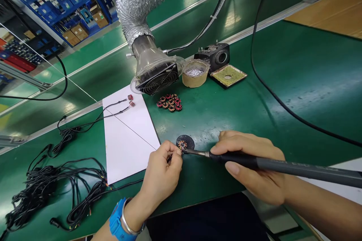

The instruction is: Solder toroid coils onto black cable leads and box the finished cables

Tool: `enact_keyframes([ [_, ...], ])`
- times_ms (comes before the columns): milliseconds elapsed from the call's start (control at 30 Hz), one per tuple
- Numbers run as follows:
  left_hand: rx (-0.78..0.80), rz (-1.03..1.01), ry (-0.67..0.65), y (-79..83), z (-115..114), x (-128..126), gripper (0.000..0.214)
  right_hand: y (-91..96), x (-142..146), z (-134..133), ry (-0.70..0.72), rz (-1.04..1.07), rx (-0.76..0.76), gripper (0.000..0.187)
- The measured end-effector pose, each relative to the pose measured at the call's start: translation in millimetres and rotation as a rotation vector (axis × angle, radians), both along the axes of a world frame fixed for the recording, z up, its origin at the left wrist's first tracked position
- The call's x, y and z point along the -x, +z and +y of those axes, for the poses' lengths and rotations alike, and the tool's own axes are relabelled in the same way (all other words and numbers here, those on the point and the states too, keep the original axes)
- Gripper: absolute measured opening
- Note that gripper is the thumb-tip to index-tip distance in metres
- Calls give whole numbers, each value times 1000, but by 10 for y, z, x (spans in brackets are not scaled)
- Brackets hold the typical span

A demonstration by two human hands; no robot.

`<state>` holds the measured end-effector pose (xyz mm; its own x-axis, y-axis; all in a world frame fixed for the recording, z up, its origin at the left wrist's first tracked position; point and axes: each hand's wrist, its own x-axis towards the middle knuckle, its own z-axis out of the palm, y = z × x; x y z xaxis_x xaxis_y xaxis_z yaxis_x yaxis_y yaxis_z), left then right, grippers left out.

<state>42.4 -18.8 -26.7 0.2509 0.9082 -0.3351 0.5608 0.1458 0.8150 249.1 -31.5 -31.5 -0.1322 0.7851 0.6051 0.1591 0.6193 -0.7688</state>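
Observation:
My right hand is wrapped around a soldering iron, its tip pointing left. That tip meets the edge of a small wound coil ring with orange and dark segments, which lies on a round black disc. Beside the ring, my left hand is closed in a pinch on the end of a black cable; its fingertips hide the joint. A thin straight wire runs from the upper left to this hand, and whether the fingers grip it too I cannot tell.
Several coil rings lie in a cluster below a fume extractor fan. Behind are a solder tub, an iron stand and a sponge tray. Left are a white sheet and tangled black cables.

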Motion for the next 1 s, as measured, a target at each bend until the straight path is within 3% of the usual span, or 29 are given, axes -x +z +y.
enact_keyframes([
  [533,17,7,-7,6,-2,-5,18,-26,34,-21,-27,38,-86,28],
  [800,38,-22,2,13,-5,-12,20,-9,29,-19,-23,34,-85,25],
  [1000,38,-13,0,53,35,2,28,-103,38,6,-107,110,-92,29],
])
